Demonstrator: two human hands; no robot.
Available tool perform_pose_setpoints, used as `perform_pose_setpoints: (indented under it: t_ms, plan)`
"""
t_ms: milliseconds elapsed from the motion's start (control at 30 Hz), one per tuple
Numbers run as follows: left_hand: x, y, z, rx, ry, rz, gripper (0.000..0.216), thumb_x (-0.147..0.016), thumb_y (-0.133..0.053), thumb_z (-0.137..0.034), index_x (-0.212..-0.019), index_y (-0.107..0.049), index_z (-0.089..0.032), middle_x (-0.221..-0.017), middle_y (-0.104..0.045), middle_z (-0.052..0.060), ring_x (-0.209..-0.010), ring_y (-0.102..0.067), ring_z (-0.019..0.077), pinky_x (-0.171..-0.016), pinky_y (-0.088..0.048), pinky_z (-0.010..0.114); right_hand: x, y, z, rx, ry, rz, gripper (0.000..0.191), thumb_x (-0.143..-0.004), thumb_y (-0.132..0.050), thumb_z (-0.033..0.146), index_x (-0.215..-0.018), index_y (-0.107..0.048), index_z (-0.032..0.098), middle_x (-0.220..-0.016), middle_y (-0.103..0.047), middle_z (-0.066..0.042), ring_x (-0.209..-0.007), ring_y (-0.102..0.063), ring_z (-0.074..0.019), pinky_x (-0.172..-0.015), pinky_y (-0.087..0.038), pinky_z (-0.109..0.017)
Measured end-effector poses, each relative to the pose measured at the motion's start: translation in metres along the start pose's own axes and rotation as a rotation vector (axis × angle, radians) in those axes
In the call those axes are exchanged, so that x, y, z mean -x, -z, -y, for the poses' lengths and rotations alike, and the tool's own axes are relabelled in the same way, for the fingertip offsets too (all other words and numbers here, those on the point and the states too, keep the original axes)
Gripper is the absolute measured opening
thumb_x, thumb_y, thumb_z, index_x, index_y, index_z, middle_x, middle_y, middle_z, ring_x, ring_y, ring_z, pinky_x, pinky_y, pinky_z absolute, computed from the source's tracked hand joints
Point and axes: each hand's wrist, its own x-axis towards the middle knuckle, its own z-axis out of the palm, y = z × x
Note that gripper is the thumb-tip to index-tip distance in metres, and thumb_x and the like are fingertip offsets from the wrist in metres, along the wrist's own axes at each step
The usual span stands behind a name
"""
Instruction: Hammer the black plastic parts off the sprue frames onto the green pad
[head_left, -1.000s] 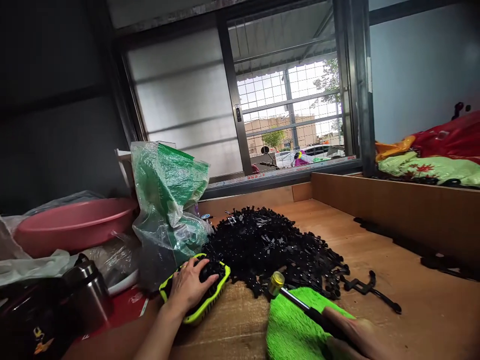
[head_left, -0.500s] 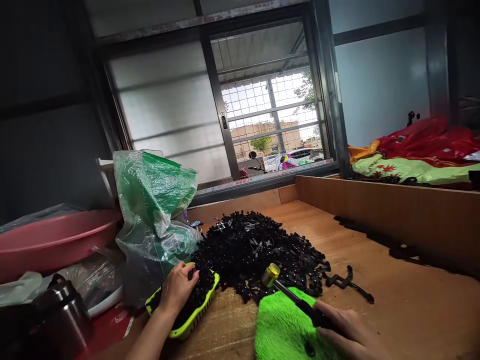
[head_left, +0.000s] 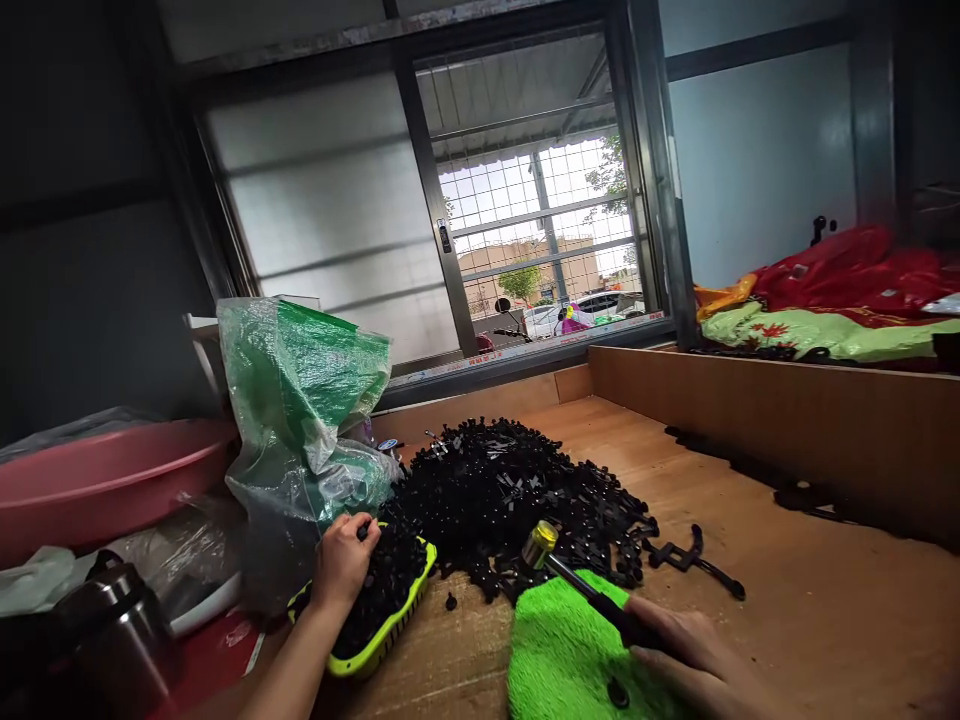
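Observation:
My left hand (head_left: 341, 563) reaches into a shallow yellow-green tray (head_left: 375, 640) full of small black plastic parts, its fingers closed on some of them. A big heap of the same black parts (head_left: 517, 495) lies on the wooden table just beyond. My right hand (head_left: 694, 660) grips the black handle of a small hammer (head_left: 581, 585), whose yellow-capped head hovers over the near edge of the heap. A bright green cloth (head_left: 570, 660) lies under the hammer, with one black part on it.
A green-tinted plastic bag (head_left: 307, 400) stands behind the tray. A pink basin (head_left: 112, 480) and a steel flask (head_left: 120, 630) sit at the left. A wooden wall (head_left: 787, 420) borders the table on the right, with black parts (head_left: 694, 565) loose before it.
The view has swung a little to the right. My left hand has slid back in the tray and closed on parts. The hammer has barely moved.

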Motion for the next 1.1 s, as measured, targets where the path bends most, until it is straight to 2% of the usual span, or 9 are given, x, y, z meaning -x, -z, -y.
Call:
perform_pose_setpoints:
  t_ms: [233,333,400,500,667,767,900,1000,1100]
  plan:
    - [-0.003,0.006,-0.004,0.122,-0.063,-0.123,0.041,-0.081,-0.038,-0.042,-0.079,-0.067,-0.014,-0.077,-0.065,0.011,-0.072,-0.062,0.0240,-0.070,-0.047,0.034,-0.002,0.001,0.011,-0.017,0.009,-0.008,0.054,-0.074,-0.050,0.050,-0.116,-0.063,0.018,-0.115,-0.060,-0.008,-0.111,-0.047,-0.0343,-0.096,-0.037,-0.040]
    - [-0.006,0.015,-0.027,0.194,-0.113,-0.132,0.040,-0.083,-0.039,-0.042,-0.080,-0.067,-0.013,-0.078,-0.065,0.010,-0.074,-0.061,0.0231,-0.072,-0.047,0.034,0.000,0.003,0.020,-0.023,0.010,-0.008,0.048,-0.076,-0.048,0.048,-0.110,-0.065,0.018,-0.112,-0.061,-0.009,-0.109,-0.049,-0.0338,-0.092,-0.040,-0.040]
    - [0.000,0.019,-0.055,0.251,-0.165,-0.103,0.035,-0.084,-0.041,-0.039,-0.082,-0.067,-0.015,-0.080,-0.064,0.008,-0.075,-0.061,0.0205,-0.073,-0.047,0.031,0.003,0.003,0.025,-0.025,0.012,-0.004,0.044,-0.075,-0.048,0.048,-0.103,-0.068,0.019,-0.111,-0.061,-0.009,-0.107,-0.050,-0.0338,-0.091,-0.041,-0.040]
    - [0.029,0.019,-0.114,0.347,-0.266,0.000,0.024,-0.084,-0.046,-0.033,-0.084,-0.067,-0.020,-0.081,-0.063,0.004,-0.075,-0.059,0.0165,-0.070,-0.047,0.026,0.006,0.004,0.026,-0.030,0.016,-0.031,0.044,-0.075,-0.051,0.049,-0.105,-0.067,0.021,-0.110,-0.062,-0.007,-0.108,-0.050,-0.0324,-0.094,-0.039,-0.040]
    - [0.095,0.002,-0.202,0.364,-0.468,0.378,0.012,-0.076,-0.055,-0.022,-0.073,-0.067,-0.022,-0.081,-0.063,0.006,-0.078,-0.058,0.0213,-0.072,-0.048,0.033,0.003,0.012,0.012,-0.061,-0.001,-0.145,0.051,-0.069,-0.054,0.052,-0.105,-0.066,0.018,-0.110,-0.062,-0.010,-0.110,-0.048,-0.0353,-0.094,-0.039,-0.043]
    - [0.108,-0.006,-0.223,0.302,-0.434,0.533,0.011,-0.075,-0.056,-0.024,-0.073,-0.066,-0.021,-0.080,-0.062,0.008,-0.079,-0.058,0.0236,-0.074,-0.049,0.037,0.005,0.025,-0.003,-0.112,-0.036,-0.206,0.052,-0.067,-0.057,0.054,-0.103,-0.067,0.018,-0.110,-0.062,-0.010,-0.112,-0.046,-0.0370,-0.092,-0.042,-0.042]
    - [0.104,-0.005,-0.230,0.358,-0.408,0.653,0.013,-0.076,-0.058,-0.030,-0.076,-0.066,-0.020,-0.084,-0.060,0.007,-0.084,-0.056,0.0228,-0.081,-0.047,0.037,0.014,0.040,-0.032,-0.222,-0.112,-0.266,0.057,-0.063,-0.063,0.058,-0.104,-0.064,0.018,-0.115,-0.059,-0.011,-0.114,-0.044,-0.0373,-0.081,-0.050,-0.035]
    - [0.105,-0.005,-0.231,0.379,-0.431,0.699,0.021,-0.073,-0.063,-0.038,-0.085,-0.065,-0.022,-0.095,-0.058,0.007,-0.095,-0.052,0.0257,-0.085,-0.044,0.042,0.020,0.044,-0.054,-0.480,-0.223,-0.250,0.058,-0.065,-0.067,0.055,-0.111,-0.055,0.022,-0.088,-0.065,-0.007,-0.084,-0.061,-0.0262,-0.056,-0.051,-0.025]
    - [0.108,-0.006,-0.232,0.345,-0.453,0.717,0.030,-0.071,-0.064,-0.046,-0.091,-0.063,-0.024,-0.101,-0.056,0.006,-0.097,-0.051,0.0268,-0.089,-0.040,0.048,0.024,0.046,-0.068,-0.864,-0.315,-0.139,0.053,-0.070,-0.070,0.051,-0.112,-0.047,0.027,-0.053,-0.051,0.004,-0.040,-0.048,-0.0136,-0.032,-0.035,-0.017]
